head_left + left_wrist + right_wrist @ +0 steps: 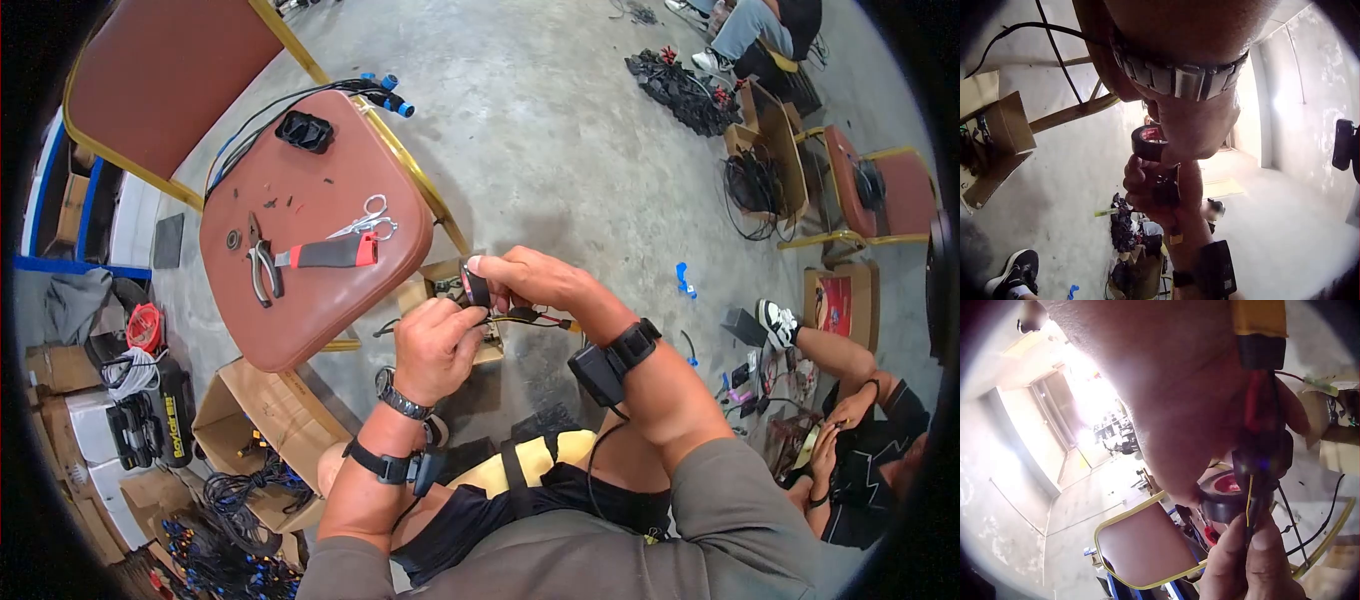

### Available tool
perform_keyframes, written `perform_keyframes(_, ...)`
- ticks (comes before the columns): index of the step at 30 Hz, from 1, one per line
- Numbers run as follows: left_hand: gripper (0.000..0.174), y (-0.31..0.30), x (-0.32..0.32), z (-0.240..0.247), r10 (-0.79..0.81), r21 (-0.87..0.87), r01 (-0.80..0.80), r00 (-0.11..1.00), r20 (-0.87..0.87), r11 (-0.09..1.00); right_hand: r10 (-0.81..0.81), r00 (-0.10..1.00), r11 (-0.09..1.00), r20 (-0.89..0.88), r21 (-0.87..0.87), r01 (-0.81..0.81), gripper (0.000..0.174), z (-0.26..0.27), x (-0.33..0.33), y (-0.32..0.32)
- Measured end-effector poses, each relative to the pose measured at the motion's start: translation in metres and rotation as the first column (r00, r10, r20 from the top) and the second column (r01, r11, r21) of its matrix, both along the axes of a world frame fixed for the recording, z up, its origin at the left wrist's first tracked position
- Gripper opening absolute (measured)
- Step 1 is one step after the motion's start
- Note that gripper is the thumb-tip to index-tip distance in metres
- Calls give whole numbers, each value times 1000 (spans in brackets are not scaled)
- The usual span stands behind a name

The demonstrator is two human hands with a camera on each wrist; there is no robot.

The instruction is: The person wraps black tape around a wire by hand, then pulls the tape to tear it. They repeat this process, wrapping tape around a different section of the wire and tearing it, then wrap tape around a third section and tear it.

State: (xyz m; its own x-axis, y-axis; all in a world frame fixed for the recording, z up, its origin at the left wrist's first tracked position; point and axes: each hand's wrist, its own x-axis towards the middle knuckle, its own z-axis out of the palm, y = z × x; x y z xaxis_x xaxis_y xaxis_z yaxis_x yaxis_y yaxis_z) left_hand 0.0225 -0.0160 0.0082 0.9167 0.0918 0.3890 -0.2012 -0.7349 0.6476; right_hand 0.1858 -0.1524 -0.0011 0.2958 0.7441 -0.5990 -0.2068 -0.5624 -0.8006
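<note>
A roll of black tape (475, 288) with a red core is between the two hands, beside a cable with thin wires. The right hand (530, 278) pinches the roll, its thumb on the edge. In the right wrist view the tape roll (1225, 497) stands next to a dark wrapped part of the cable (1263, 464), and the left hand (1250, 565) pinches the thin wires below that. A yellow connector (1260, 319) hangs at the cable's other end. In the head view the left hand (435, 345) has its fingers curled at the wires.
On the chair seat (300, 325) at the left lie pliers (262, 262), a red-and-black cutter (335, 252), scissors (370, 220) and a black part (304, 131). An open carton (270, 430) with cables stands below it. Another person (870, 450) sits at the right.
</note>
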Motion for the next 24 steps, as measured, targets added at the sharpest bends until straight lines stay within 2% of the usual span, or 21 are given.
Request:
perform_keyframes(3,17,0,-1,-2,26,14,-25,998,-61,1000,32,996,999,88,-32,-30,75,-11,-1,1)
perform_keyframes(5,15,3,-1,-14,65,-15,-67,994,-88,998,-80,960,994,268,93,57,66,-18,-4,1)
perform_keyframes(6,14,4,-1,-17,112,-45,-118,987,-116,992,-92,958,993,270,100,67,66,-14,-3,1)
perform_keyframes(7,11,3,-3,-15,168,-100,-200,951,-261,975,-213,883,963,418,243,117,58,-11,-2,1)
perform_keyframes(8,11,4,-4,-18,160,-93,-189,953,-256,977,-344,773,912,534,387,138,50,-7,0,1)
perform_keyframes(9,11,6,-5,-23,199,-139,-241,945,-261,961,-483,739,836,471,498,229,39,11,-4,2)
perform_keyframes(10,12,7,-5,-24,240,-184,-294,933,-268,938,-491,733,831,470,504,234,39,18,-4,0)
perform_keyframes(11,11,8,-6,-22,245,-235,-347,894,-375,908,-472,745,840,472,497,219,38,22,-3,-4)
perform_keyframes(12,11,9,-5,-24,244,-230,-345,894,-374,910,-451,757,849,472,488,202,37,24,-3,-8)
perform_keyframes(13,10,10,-5,-28,233,-363,-391,883,-407,846,-456,758,846,467,493,205,37,25,-5,-10)
perform_keyframes(14,9,12,-5,-30,217,-485,-433,872,-439,759,-379,760,879,528,463,117,34,26,-6,-12)
perform_keyframes(15,9,13,-5,-30,219,-481,-434,871,-439,762,-298,754,904,586,426,27,32,27,-8,-13)
perform_keyframes(16,9,13,-5,-29,218,-513,-447,868,-446,732,-300,754,903,585,429,27,32,27,-9,-12)
perform_keyframes(18,9,13,-4,-29,216,-578,-473,863,-457,665,-415,623,813,663,577,-73,25,28,-11,-10)
perform_keyframes(22,9,16,-5,-35,201,-603,-491,852,-484,629,-475,598,770,645,634,-72,19,33,-25,-8)
perform_keyframes(24,10,14,-2,-33,98,-784,-456,882,-460,421,-339,633,833,696,534,-142,19,16,-31,-7)
